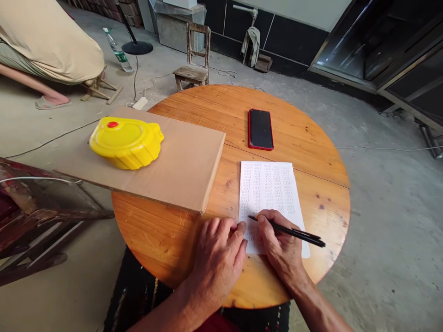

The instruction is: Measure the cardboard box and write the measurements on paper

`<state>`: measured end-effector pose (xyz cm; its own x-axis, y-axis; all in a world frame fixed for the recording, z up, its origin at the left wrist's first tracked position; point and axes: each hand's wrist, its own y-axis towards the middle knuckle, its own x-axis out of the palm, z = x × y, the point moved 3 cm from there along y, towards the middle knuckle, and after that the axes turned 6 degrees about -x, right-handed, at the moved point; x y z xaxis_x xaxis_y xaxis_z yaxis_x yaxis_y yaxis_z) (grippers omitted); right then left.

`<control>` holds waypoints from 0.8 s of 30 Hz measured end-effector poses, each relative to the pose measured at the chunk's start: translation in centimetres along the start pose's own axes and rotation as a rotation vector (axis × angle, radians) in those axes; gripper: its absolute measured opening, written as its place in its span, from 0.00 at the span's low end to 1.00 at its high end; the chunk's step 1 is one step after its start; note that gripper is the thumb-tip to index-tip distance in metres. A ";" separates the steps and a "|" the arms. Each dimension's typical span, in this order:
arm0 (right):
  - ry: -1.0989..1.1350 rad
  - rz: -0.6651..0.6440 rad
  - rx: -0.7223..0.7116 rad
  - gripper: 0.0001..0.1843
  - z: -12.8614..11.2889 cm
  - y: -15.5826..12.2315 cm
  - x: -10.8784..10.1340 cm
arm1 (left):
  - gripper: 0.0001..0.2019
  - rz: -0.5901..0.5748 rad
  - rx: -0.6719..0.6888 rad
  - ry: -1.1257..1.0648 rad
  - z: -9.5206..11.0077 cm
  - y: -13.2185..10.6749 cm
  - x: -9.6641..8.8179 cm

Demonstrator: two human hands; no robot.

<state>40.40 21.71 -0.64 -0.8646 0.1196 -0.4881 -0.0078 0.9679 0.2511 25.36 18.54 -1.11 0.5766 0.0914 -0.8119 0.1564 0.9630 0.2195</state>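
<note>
A white sheet of paper [270, 203], covered with columns of small handwritten characters, lies on the round wooden table [145, 240]. My right hand [282, 242] is closed around a black pen [294, 231], whose tip points left and meets or hovers just above the paper near the lower rows; I cannot tell which. My left hand [221, 253] rests at the sheet's lower left edge with its fingers curled, the thumb and forefinger pressing on the paper's margin. Part of the writing is hidden under the right hand.
A brown cardboard piece [180, 161] overhangs the table's left side, bearing a yellow plastic case [128, 143] with a red button. Beyond the paper lies a red-edged phone [260, 129]. A small wooden chair [192, 69] and a water bottle [118, 51] stand behind. A seated person's leg [34, 85] shows at left.
</note>
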 end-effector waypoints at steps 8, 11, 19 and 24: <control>-0.006 -0.004 -0.018 0.09 -0.1 0.0 0.0 | 0.14 -0.008 0.001 -0.004 0.0 0.0 -0.1; -0.011 -0.014 -0.028 0.09 -0.1 0.0 0.1 | 0.14 -0.006 0.002 -0.003 0.0 -0.1 -0.1; -0.028 -0.017 -0.029 0.09 -0.1 -0.1 0.0 | 0.14 0.007 0.008 -0.003 0.0 -0.1 -0.1; -0.035 -0.022 -0.036 0.10 -0.1 0.0 0.0 | 0.13 -0.006 0.000 -0.007 -0.1 -0.1 0.0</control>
<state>40.34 21.74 -0.56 -0.8461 0.1069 -0.5222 -0.0450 0.9619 0.2698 25.30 18.49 -1.17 0.5815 0.0836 -0.8092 0.1600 0.9635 0.2145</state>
